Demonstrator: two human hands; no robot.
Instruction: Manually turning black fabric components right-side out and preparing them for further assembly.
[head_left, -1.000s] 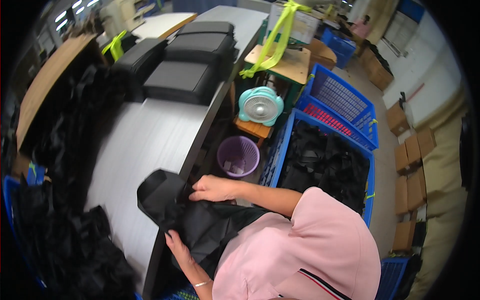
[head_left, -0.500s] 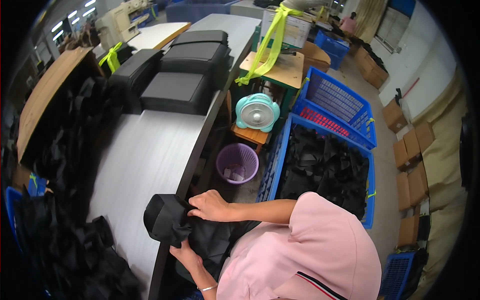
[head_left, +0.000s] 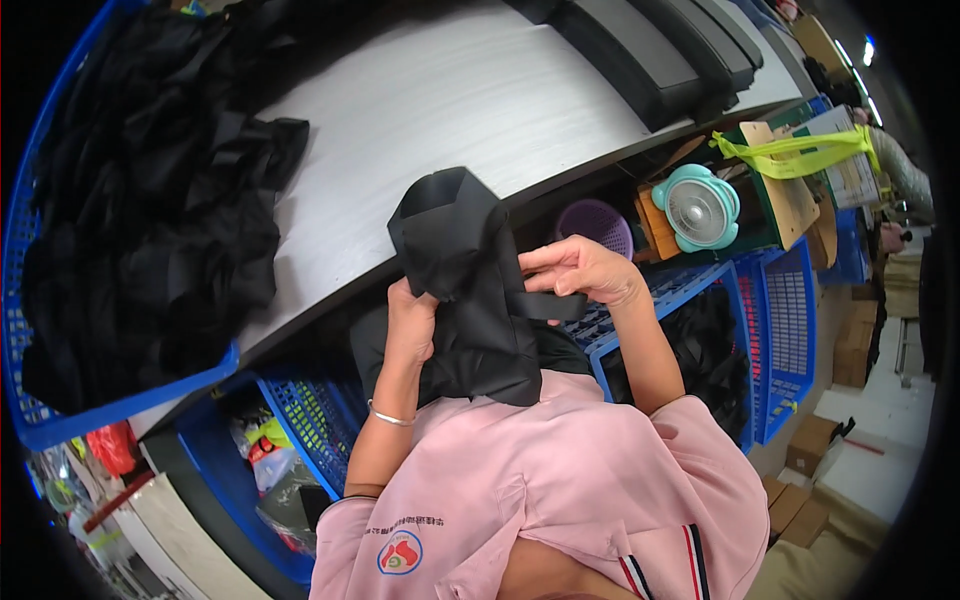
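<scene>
A black fabric bag [head_left: 480, 340] hangs in front of my body at the table's near edge, its upper end gaping and folded over. My left hand [head_left: 412, 318] is closed on the left side of the bag, below the gaping end; the cloth hides some of its fingertips. A black strap [head_left: 545, 306] loops out from the bag's right side. Around this strap is my right hand [head_left: 585, 272], its thumb and fingers on either side of it and its fingertips close to the bag.
Black fabric pieces heap up in a blue crate [head_left: 130, 425] at left. Stacked black bags [head_left: 640, 60] lie on the pale table [head_left: 400, 110]. To the right are a purple basket [head_left: 597, 222], a teal fan [head_left: 697, 207] and a blue crate [head_left: 655, 290] holding black cloth.
My view has turned, so the table now runs across the top. The bag has come back toward my body and its strap shows. My right hand has shifted from the bag's edge to the strap.
</scene>
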